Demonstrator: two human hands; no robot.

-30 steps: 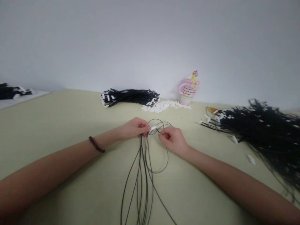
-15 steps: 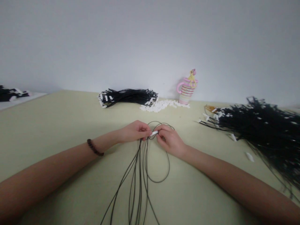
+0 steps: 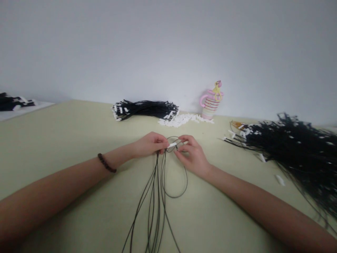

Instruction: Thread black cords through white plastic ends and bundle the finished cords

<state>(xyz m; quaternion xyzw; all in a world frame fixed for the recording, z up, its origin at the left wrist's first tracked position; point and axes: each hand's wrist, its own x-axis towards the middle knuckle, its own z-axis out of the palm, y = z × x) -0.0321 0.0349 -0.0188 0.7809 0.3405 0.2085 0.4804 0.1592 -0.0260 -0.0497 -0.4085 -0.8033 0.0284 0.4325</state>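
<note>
At the centre of the head view, the left hand (image 3: pixel 152 144) pinches a white plastic piece (image 3: pixel 172 144) and black cords (image 3: pixel 157 163); the right hand (image 3: pixel 195 154) has parted fingers beside them, contact unclear. Upper centre, one bundle (image 3: pixel 147 108) looks finished; the right-hand heap (image 3: pixel 295 144) seems unbundled.

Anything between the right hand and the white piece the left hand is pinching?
Only thin black cord, in the narrow gap; nothing else visible stands in the way. The right hand is just beside the white piece, whose other end the left hand pinches.
</note>
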